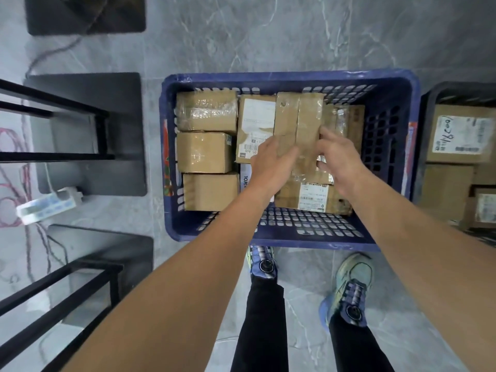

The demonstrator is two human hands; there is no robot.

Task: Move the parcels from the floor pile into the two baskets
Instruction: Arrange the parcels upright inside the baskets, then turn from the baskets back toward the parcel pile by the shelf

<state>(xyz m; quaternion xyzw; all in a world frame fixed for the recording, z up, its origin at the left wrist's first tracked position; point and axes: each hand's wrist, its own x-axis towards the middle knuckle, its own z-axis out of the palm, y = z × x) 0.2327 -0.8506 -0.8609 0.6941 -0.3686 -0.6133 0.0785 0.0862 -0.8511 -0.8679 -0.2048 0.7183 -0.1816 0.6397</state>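
Two bare forearms [188, 291] reach in from the lower edge. The left hand [271, 159] curls its fingers [288, 154] against the near left side of a long taped parcel [300, 116]. The right hand [338, 157] clamps its right side, so both hands grip it. The parcel is above other boxes [206, 154] inside the blue basket [308, 224]; whether it rests on them cannot be told. A black basket [429, 103] holding labelled cartons [459, 132] stands just to the right. A power strip [45, 205] lies on the floor well to the left.

Grey marble floor [268, 36], black frames [53, 108].
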